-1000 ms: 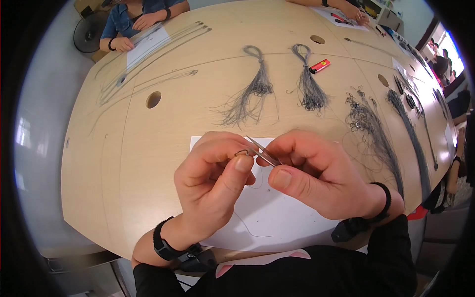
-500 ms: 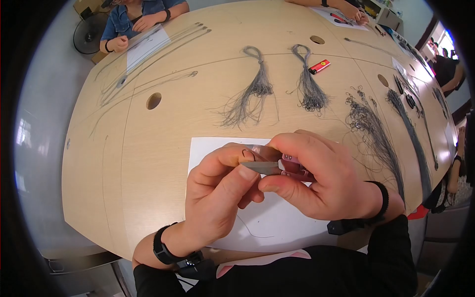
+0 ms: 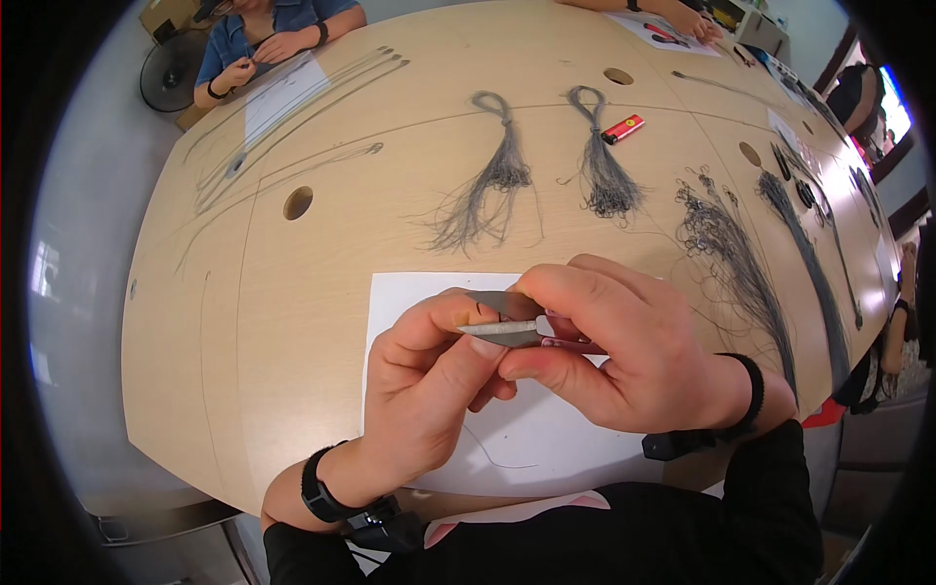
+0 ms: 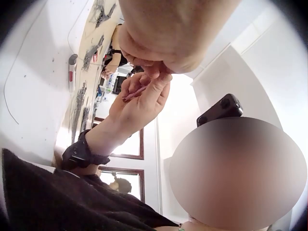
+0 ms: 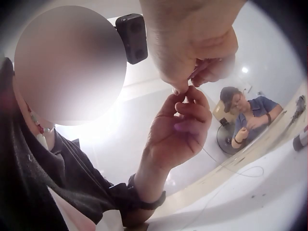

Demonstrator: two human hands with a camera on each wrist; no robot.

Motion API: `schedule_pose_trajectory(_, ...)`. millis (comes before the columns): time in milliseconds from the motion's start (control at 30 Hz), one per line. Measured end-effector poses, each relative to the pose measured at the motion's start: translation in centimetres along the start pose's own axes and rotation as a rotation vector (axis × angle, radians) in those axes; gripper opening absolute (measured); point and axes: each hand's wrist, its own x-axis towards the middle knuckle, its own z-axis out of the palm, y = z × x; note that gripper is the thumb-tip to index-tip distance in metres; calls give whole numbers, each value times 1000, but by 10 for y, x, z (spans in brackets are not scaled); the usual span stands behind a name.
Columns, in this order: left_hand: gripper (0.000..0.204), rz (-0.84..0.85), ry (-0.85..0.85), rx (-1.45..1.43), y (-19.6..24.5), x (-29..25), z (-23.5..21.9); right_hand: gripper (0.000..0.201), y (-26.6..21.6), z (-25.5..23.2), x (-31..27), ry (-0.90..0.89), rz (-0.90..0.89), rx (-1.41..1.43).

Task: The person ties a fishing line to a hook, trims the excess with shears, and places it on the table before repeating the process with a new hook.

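Note:
My left hand (image 3: 424, 375) pinches a small dark fish hook (image 3: 481, 309) between thumb and forefinger. A thin line (image 5: 216, 162) trails from under this hand in the right wrist view. In my right hand (image 3: 624, 356) is a pair of thread snips with pink handles (image 4: 134, 94), gripped by thumb and fingers. The grey blades (image 3: 499, 331) point left, spread apart, and overlap the left thumb tip and the hook in the head view. Both hands meet fingertip to fingertip above a white sheet of paper (image 3: 585, 453).
Two tied bundles of hooked lines (image 3: 505, 171) (image 3: 600, 161) lie ahead, beside a red lighter (image 3: 624, 129). Loose hook bundles (image 3: 726, 234) lie at the right. Long lines (image 3: 312, 117) stretch across the left. Another person (image 3: 278, 39) sits across the table (image 3: 322, 312).
The snips have turned from points upward to blades lying broadside, pointing left over the left thumb. Since half a second ago, they have shifted slightly left. The left hand keeps its pinch.

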Motion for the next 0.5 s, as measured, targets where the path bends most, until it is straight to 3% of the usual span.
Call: schedule_pose_trajectory(500, 10, 73, -63, 20, -1, 3, -2, 26, 0, 1, -1, 4, -15, -43)
